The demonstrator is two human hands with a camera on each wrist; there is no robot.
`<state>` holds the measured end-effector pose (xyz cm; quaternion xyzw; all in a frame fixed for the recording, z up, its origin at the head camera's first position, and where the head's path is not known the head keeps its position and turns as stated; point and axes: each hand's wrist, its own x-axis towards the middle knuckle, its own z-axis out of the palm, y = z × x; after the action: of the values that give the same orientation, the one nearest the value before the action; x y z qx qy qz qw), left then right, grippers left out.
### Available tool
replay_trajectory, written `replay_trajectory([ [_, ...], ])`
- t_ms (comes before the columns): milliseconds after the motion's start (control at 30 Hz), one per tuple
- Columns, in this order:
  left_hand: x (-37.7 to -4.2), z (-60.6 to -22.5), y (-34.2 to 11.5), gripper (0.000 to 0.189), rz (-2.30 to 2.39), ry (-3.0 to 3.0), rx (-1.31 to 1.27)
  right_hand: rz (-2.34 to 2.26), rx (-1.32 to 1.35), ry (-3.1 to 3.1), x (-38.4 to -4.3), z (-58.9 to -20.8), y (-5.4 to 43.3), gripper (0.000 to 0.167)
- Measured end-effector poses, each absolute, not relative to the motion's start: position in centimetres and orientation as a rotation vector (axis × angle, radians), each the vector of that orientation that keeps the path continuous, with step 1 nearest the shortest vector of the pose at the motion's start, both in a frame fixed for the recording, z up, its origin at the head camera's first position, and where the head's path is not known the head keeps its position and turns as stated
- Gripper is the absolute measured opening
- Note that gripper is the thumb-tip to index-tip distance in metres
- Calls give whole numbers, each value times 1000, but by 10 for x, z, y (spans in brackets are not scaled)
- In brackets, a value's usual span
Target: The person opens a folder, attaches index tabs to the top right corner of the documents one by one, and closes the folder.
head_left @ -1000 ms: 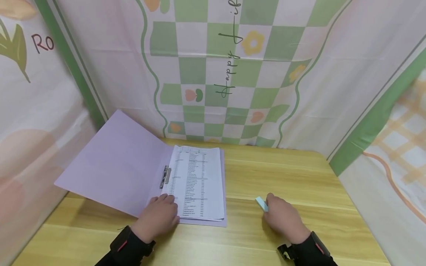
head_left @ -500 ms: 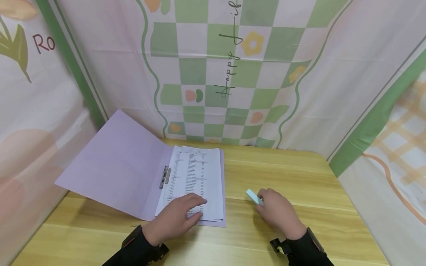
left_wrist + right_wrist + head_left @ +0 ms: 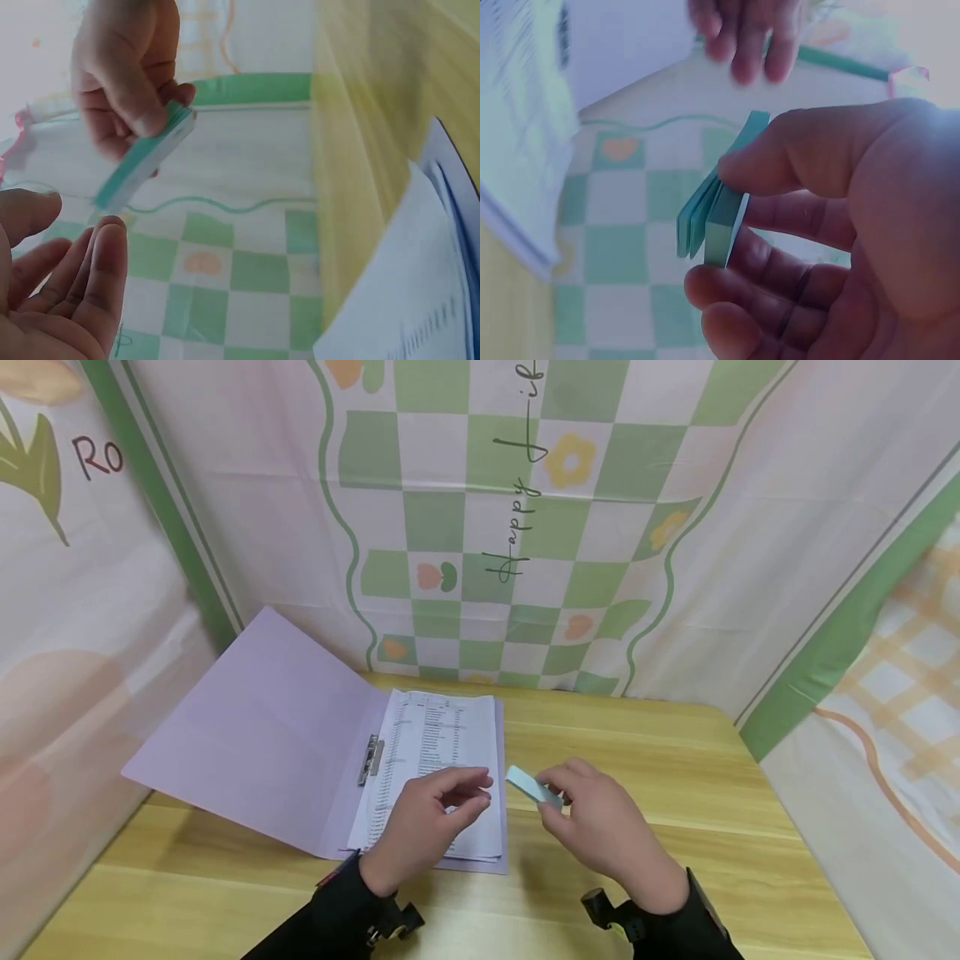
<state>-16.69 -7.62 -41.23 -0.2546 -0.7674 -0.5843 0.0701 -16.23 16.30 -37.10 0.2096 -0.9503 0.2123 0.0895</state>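
My right hand (image 3: 609, 827) pinches a small light-blue pad of sticky notes (image 3: 528, 783) between thumb and fingers, raised over the table right of the folder. In the right wrist view the pad (image 3: 726, 217) is split into a few thin layers at its near end. My left hand (image 3: 420, 821) holds nothing; its thumb and bent fingers are spread apart over the printed sheets (image 3: 442, 727), pointing toward the pad. Those sheets lie in an opened purple folder (image 3: 270, 743), beside its metal clip (image 3: 371, 760). The left wrist view shows the pad's far end close to my left fingertips.
The folder's cover leans up at the left against the patterned cloth (image 3: 427, 518) that hangs round the table. Bare wood of the table (image 3: 637, 735) extends to the right of the folder and in front of it.
My left hand has lifted off the folder's lower left and moved right over the sheets. My right hand has brought the pad leftward and up, so the two hands are now close together.
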Motion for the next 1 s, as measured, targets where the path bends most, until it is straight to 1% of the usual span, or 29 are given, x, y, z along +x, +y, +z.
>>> replay_trajectory([
  [167,-166,-408,-72,45,-2036,-2229,-796,698,764,-2690,-150,-359,155,19],
  [267,-166,-407,-72,47,-2141,-2190,-851,723,848,-2604,-145,-355,151,19],
  [367,-165,-406,-72,44,-2158,-2159,-886,744,896,-2561,-140,-352,148,19],
  [633,-161,-405,-74,27,-2166,-2047,-965,709,955,-2500,-134,-350,144,22],
  [767,-160,-405,-76,26,-2142,-2049,-979,654,947,-2451,-134,-352,143,29],
  [1000,-157,-407,-78,25,-2097,-2072,-991,626,946,-2416,-134,-356,139,23],
])
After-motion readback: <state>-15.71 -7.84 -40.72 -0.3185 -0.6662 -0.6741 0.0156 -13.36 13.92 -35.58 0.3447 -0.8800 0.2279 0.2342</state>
